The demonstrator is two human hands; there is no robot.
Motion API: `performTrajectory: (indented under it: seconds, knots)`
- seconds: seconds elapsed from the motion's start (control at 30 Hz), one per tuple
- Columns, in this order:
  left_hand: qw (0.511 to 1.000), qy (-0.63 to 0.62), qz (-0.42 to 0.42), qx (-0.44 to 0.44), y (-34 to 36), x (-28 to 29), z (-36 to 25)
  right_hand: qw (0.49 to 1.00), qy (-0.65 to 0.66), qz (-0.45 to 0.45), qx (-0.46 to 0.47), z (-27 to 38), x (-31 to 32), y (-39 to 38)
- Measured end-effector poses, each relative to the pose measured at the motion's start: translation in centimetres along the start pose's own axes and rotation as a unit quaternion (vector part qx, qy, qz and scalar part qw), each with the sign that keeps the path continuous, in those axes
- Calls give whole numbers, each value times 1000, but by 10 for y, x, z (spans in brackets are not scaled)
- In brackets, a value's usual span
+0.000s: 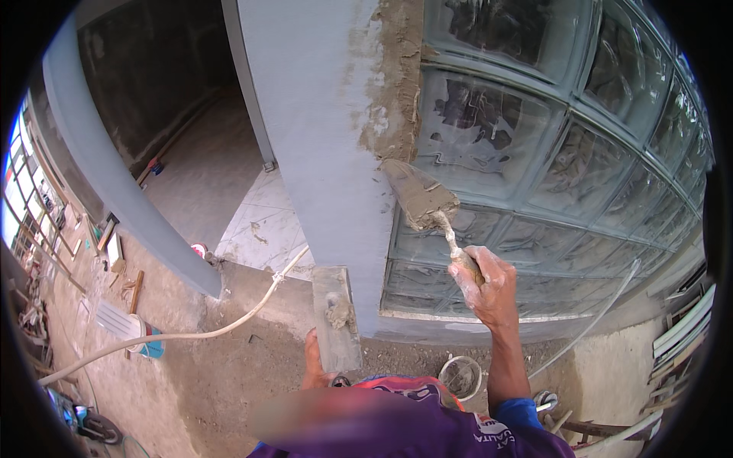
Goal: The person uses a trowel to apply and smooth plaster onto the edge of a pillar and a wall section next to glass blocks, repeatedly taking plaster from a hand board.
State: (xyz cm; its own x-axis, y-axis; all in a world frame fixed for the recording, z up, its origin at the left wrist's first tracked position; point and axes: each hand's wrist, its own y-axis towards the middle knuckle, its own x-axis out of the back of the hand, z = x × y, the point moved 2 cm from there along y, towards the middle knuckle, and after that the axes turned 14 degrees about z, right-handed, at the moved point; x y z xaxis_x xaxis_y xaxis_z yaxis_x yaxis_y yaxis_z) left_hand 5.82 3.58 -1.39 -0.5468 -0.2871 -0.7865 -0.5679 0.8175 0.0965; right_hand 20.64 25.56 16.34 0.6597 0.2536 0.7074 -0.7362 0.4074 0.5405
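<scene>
Mortar-coated tilted trowel (429, 206); grey rectangular board (341, 353) with a mortar lump (339, 312)

Mortar strip (401, 91) at 12 o'clock is brown; pillar (313, 137) at 11, pale blue-grey. Glass blocks (489, 126), 2 o'clock: grey-green grid.

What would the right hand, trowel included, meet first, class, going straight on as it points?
Going up and left, the right hand would likely bring its trowel to the wall first; depth is unclear, they may already touch.

Here's the right hand (492, 284) up front, fingers (463, 276) curled firmly, forearm (507, 362) steep below; the left hand (313, 368) sits low, partly hidden.
</scene>
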Motion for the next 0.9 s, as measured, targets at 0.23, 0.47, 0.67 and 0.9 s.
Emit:
performTrajectory:
  seconds: [0.23,0.47,0.67,0.9]
  knots:
    - [1000,21,22,3,3,13,11,999,-16,-36,2,15,34,28]
    - [999,-9,36,27,2,18,16,999,-28,24,-10,11,35,16]
    - [998,22,49,34,10,9,16,998,-59,-2,10,30,62,40]
    - [999,-11,43,-5,6,-18,1,978,-15,200,-58,11,46,16]
